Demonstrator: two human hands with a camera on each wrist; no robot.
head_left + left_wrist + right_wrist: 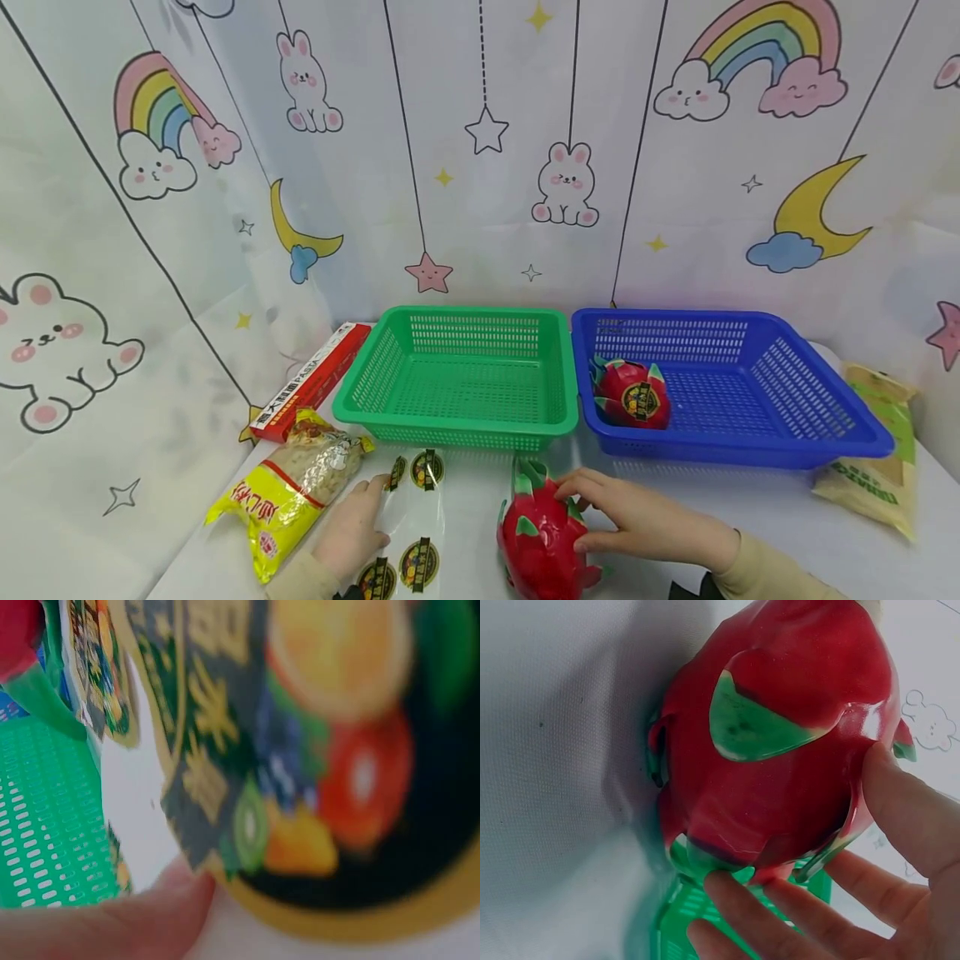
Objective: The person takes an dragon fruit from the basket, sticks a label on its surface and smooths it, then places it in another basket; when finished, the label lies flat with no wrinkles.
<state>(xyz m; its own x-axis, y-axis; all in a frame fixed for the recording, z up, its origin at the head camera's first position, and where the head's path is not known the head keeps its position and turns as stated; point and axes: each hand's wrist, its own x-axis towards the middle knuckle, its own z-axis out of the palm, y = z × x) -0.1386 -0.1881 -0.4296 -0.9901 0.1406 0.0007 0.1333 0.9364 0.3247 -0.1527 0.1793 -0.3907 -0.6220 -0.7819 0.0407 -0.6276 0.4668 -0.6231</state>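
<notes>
A red dragon fruit (pixel 543 542) with green-tipped scales stands on the white table in front of me. My right hand (pixel 645 521) grips its right side, thumb and fingers spread around it, as the right wrist view also shows. A clear sheet of round fruit stickers (pixel 408 517) lies to the left. My left hand (pixel 351 525) holds this sheet by its left edge; the left wrist view shows the thumb (pixel 150 915) against it, while the other fingers are hidden there. Inside the blue basket (pixel 750 446), at its left end, sits another dragon fruit (pixel 633 375) with a dark round sticker.
A green basket (pixel 457 433) stands behind the sheet, beside the blue one. At the left lie a yellow clear-windowed food bag (pixel 300 483) and a long red-and-white box (pixel 311 379). A beige-and-green bag (pixel 877 467) is at the right. A patterned curtain (pixel 480 208) hangs behind.
</notes>
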